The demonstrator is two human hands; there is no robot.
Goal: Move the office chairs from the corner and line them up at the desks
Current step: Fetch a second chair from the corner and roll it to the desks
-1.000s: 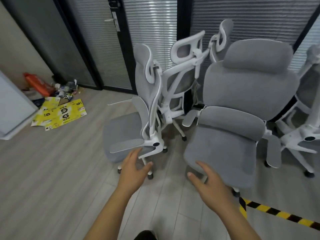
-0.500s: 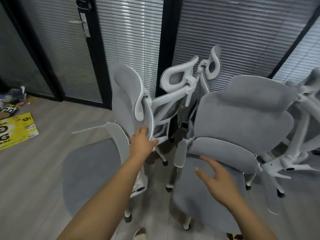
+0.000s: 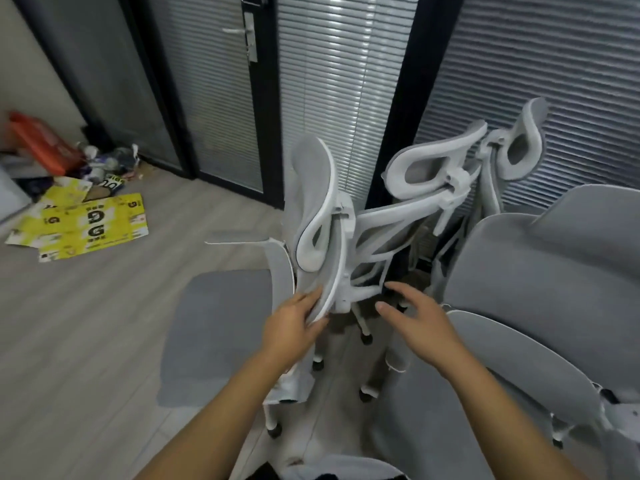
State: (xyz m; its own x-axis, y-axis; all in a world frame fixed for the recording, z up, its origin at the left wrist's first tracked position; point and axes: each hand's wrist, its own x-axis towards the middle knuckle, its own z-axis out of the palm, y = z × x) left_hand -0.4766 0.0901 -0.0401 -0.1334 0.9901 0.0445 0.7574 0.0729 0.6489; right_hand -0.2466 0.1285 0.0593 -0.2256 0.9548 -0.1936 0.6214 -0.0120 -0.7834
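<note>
At the white rim of the nearest chair (image 3: 311, 195), low on its backrest: left hand (image 3: 294, 329) clamped on, fingers (image 3: 310, 296) on the grey mesh side, thumb hooked round the rim's other face. Right hand (image 3: 417, 322) just beside it, fingers spread wide, holding nothing, hovering near the white back frame; no contact evident. Both forearms bare.

Nearest chair stands side-on, seat pointing left, backrest upright, castors on the floor. It sits at the edge of a tight cluster pushed into the corner against the blinds.

Chairs made out: four, all grey fabric on white frames.
- Second chair (image 3: 426, 168) directly behind the first, white headrest loop tilted.
- Third chair (image 3: 523, 147) behind that; only headrest and a bit of frame show.
- Fourth chair (image 3: 540, 271) on the right, broad grey padded back, close to the right hand.

Floor (image 3: 86, 341): pale grey wood-look planks.

Room: glass partitions in black frames, slatted blinds (image 3: 329, 81) closed behind the glass. One door (image 3: 214, 81), with a lever handle and a lock plate.

Far left by the wall, a litter heap (image 3: 104, 164) of mixed scraps. One orange pack (image 3: 38, 143) beside it. One flattened yellow carton (image 3: 93, 223) with black lettering lies flat on the planks, well apart from the chairs.
</note>
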